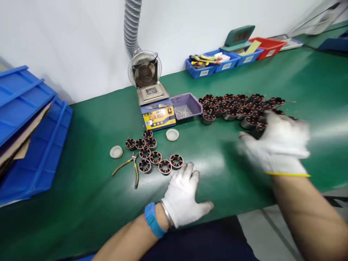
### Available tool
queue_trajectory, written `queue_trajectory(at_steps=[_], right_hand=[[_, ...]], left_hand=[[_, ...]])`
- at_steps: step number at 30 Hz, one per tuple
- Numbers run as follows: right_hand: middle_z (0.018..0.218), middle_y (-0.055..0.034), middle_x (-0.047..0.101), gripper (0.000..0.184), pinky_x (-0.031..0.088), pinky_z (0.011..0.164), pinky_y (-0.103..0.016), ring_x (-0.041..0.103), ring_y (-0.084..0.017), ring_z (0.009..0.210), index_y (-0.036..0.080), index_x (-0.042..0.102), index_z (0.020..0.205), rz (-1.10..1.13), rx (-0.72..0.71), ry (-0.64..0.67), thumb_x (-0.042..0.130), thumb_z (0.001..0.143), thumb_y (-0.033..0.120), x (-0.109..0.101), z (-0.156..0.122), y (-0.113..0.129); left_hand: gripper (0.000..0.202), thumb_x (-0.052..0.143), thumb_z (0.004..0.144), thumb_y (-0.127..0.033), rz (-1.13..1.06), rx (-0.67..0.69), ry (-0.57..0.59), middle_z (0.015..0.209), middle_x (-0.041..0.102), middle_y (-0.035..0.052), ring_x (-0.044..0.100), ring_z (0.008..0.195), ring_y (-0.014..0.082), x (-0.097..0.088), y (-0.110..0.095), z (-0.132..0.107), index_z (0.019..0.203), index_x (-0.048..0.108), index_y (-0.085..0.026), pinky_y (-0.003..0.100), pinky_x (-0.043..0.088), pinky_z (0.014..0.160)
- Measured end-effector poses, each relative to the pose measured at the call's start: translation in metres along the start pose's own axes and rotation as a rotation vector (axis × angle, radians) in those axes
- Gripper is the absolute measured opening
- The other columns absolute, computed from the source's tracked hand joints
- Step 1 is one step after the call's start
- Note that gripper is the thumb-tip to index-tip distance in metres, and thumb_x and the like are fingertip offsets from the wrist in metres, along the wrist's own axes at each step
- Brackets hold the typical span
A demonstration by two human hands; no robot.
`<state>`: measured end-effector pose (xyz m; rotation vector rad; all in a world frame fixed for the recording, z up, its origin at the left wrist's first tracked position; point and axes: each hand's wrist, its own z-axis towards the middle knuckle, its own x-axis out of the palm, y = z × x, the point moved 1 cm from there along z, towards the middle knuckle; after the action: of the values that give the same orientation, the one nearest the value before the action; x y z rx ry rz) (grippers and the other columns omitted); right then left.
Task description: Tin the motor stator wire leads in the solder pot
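green mat | white gloves | blue crates | purple tray

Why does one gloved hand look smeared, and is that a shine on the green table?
Head view: the right hand is motion-blurred, edges smeared; the left hand looks sharp. Pale glare streaks the green mat between them. Straight bench edges bow, a wide-lens distortion.

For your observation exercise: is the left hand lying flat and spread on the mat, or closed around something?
Flat and spread. The gloved left hand rests palm down on the green mat, fingers apart, holding nothing.
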<state>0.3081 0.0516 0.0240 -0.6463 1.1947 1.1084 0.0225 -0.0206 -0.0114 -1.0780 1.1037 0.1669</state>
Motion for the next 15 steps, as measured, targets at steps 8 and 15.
queue_trajectory(at_steps=[8,15], right_hand=[[0.119,-0.0144,0.07,0.048,0.048,0.105,-0.05,0.063,-0.031,0.117,0.02,0.066,0.126,0.037,-0.037,0.174,0.057,0.085,0.043,0.007,-0.02,-0.008],[0.126,-0.0089,0.069,0.041,0.052,0.113,-0.05,0.061,-0.029,0.132,0.025,0.065,0.123,0.784,-0.754,0.163,0.066,0.085,0.042,-0.003,-0.115,0.068]], left_hand=[[0.062,0.058,0.09,-0.051,-0.623,-0.237,-0.187,0.141,0.062,0.0213,0.069,0.115,0.0307,0.0,0.002,-0.003,0.14,0.056,-0.014,0.051,0.056,0.1],[0.097,0.031,0.085,-0.09,-1.541,-0.589,0.083,0.059,0.059,0.0005,0.049,0.04,0.0117,0.005,0.001,-0.002,0.125,0.061,-0.006,0.022,0.033,0.042]])
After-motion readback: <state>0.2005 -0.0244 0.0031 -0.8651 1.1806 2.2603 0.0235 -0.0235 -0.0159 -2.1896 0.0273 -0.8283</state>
